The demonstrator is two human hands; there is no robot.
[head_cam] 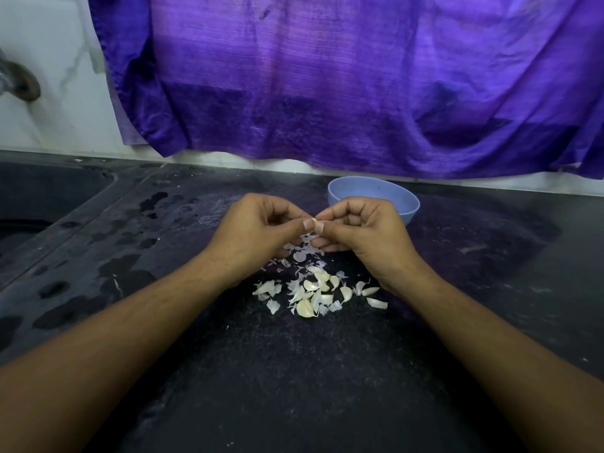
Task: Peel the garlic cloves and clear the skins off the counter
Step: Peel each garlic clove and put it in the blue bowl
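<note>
Where the dark counter [294, 371] runs farthest left of the blue bowl [369, 194], a sink basin [49, 197] is sunk into it, and wet patches [130, 266] dot the surface between that basin and the bowl. Closer in, left of the bowl and a little toward the person, the left hand [258, 227] is held above the counter with its fingers curled. Its thumb and forefinger pinch one end of a small garlic clove [314, 220]. That clove is in the air just in front of the bowl's left edge, with only a sliver of it showing between the nails. Whether it is peeled cannot be told. The right hand [362, 230], which overlaps the bowl's near rim in view, pinches the clove's other end between thumb and forefinger, its other fingers folded in. Below the two hands, on the near side of the bowl, thin white skins [302, 248] lie scattered on the counter. Nearer the person than those lies a loose heap of garlic cloves [310, 295] mixed with more skins. Behind the bowl a purple cloth [327, 76] hangs down the white wall [49, 60] and spreads far to the bowl's right.
</note>
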